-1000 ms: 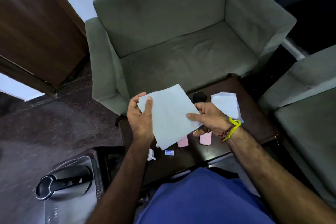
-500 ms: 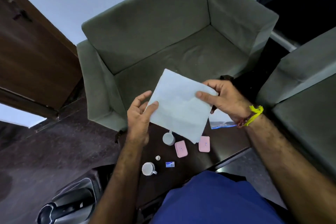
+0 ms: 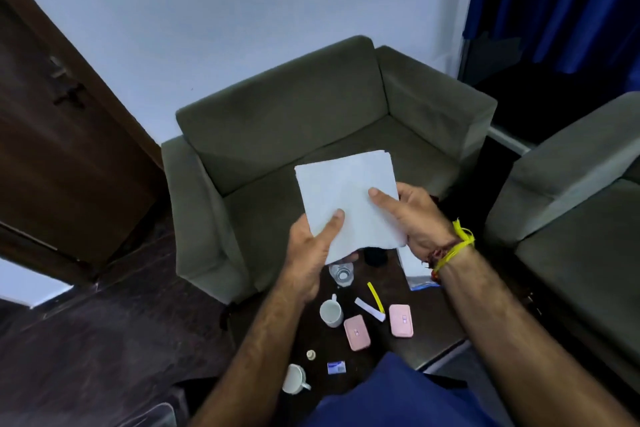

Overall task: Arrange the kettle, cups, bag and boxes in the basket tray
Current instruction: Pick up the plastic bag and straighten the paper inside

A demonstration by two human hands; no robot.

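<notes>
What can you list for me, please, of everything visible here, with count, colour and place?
white paper sheet: one, white, held over the table
cups: two, white, left part of the table
pink boxes: two, pink, table centre
clear bottle: one, below the sheet
sachet: one, blue-white, near edge
table: one, dark brown
armchair: one, grey-green, behind the table
left hand: pinches the sheet
right hand: pinches the sheet, yellow wrist thread
</notes>
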